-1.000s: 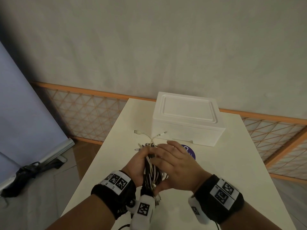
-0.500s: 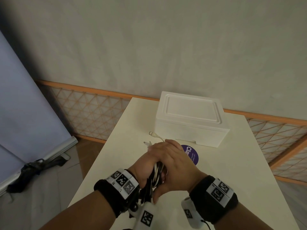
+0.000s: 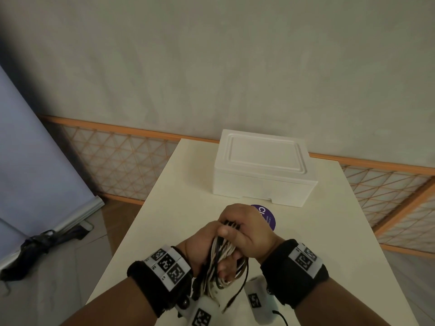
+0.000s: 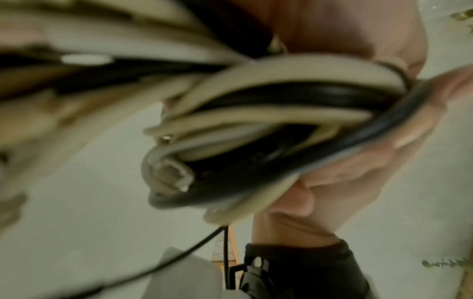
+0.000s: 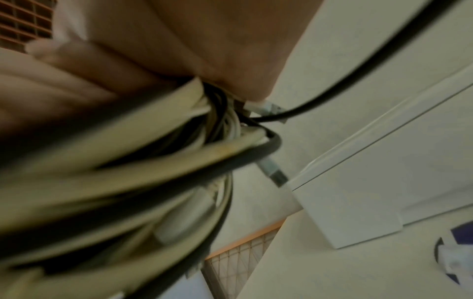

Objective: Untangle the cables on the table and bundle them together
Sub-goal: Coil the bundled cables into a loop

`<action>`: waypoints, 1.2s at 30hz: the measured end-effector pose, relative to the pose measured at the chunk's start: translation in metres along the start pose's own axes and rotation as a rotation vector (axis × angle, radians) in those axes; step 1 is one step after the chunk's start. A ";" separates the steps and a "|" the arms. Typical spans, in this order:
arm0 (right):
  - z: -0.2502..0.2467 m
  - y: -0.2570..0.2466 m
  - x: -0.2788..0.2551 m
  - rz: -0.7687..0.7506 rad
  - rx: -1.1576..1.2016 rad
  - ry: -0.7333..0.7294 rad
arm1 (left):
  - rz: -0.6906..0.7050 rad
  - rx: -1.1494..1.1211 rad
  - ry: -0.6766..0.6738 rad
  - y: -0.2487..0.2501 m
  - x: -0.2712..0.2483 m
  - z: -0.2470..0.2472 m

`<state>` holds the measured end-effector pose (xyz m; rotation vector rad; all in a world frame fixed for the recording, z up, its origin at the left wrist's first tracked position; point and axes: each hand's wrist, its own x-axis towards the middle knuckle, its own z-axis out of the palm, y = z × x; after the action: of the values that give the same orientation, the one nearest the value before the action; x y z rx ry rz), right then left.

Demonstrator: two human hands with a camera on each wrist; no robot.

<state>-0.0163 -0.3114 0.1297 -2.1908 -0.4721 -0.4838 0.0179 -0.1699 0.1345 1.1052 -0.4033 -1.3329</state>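
A bundle of white and black cables is held just above the white table, near its front edge. My left hand grips the bundle from the left, fingers wrapped round its lower part. My right hand curls over the bundle's top, thumb pressed on the strands. One thin black cable end dangles loose below the hands. In the left wrist view the looped cables fill the frame, blurred. In the right wrist view the cable loops run under my palm, with connector ends sticking out.
A white foam box with its lid on stands at the back of the table. A round purple sticker lies just beyond my right hand. A blue screen and an orange lattice rail stand to the left.
The loose connector ends that lay on the table toward the box are now gathered into the bundle. My right hand has closed over the top, and both hands have lifted slightly.
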 end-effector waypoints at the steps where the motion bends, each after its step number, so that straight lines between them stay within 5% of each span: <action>1: 0.001 -0.002 -0.001 0.025 -0.018 0.010 | 0.009 -0.024 -0.022 -0.002 0.002 -0.002; 7: 0.000 -0.010 0.004 0.246 0.071 0.016 | 0.123 -0.140 -0.196 -0.015 0.004 -0.007; 16: 0.004 0.000 -0.011 0.170 0.518 0.044 | 0.120 0.015 -0.264 -0.002 -0.005 -0.014; 23: 0.015 -0.010 -0.012 0.275 0.344 0.155 | 0.087 -0.021 -0.353 -0.003 -0.003 -0.017; 28: 0.005 -0.009 0.000 0.412 0.402 0.204 | 0.156 -0.099 -0.017 -0.002 0.002 -0.014; 36: -0.004 0.010 -0.001 0.403 0.176 0.291 | 0.359 0.367 0.349 0.002 0.003 -0.007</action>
<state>-0.0128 -0.3203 0.1253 -1.9379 0.0829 -0.5050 0.0251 -0.1701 0.1317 1.4619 -0.5685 -0.7466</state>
